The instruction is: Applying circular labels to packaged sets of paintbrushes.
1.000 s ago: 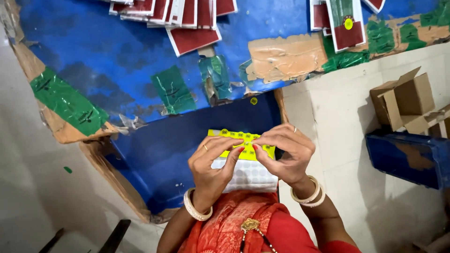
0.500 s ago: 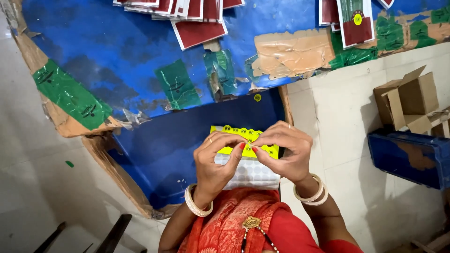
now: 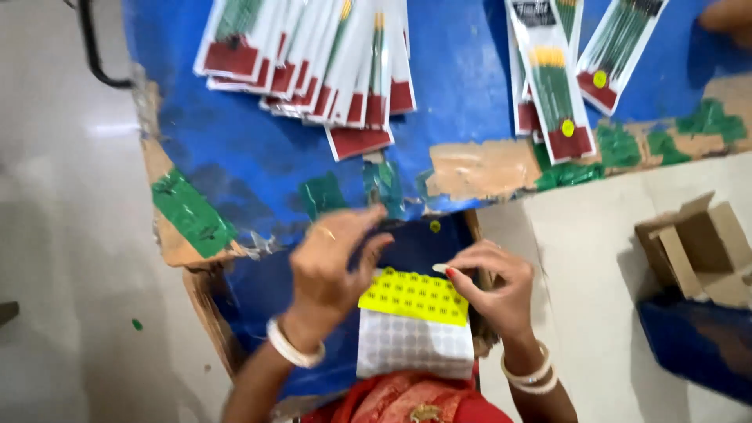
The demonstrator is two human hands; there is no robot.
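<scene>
1. Holding the sticker sheet (image 3: 413, 298) by its right edge, the right hand (image 3: 497, 290) has finger and thumb pinched on it; grip clenched on the sheet.
2. Sheet position: low centre of the head view, over the person's lap, just below the bench (image 3: 462, 102) edge. Upper part carries yellow round stickers in rows; lower part is white backing with bare circles.
3. Left hand (image 3: 329, 266) is raised above the sheet's left corner, fingers stretched toward the bench edge, blurred. Whether a sticker sits on a fingertip cannot be told; grip state not readable.
4. Bench: blue top, worn, with brown bare patches and green tape strips (image 3: 192, 211) along the near edge.
5. On the bench, far left: a fanned stack of long flat packets (image 3: 329, 55), white with red ends, green sticks inside.
6. On the bench, far right: three similar packets (image 3: 560, 94), two showing a yellow round sticker on the red end.
7. Containers: an open cardboard box (image 3: 693, 247) stands on the floor at right; its contents are not visible. Just below it, a dark blue crate (image 3: 697, 345), contents also not readable.
8. One loose yellow sticker (image 3: 435, 226) is on the bench front, between the hands.
</scene>
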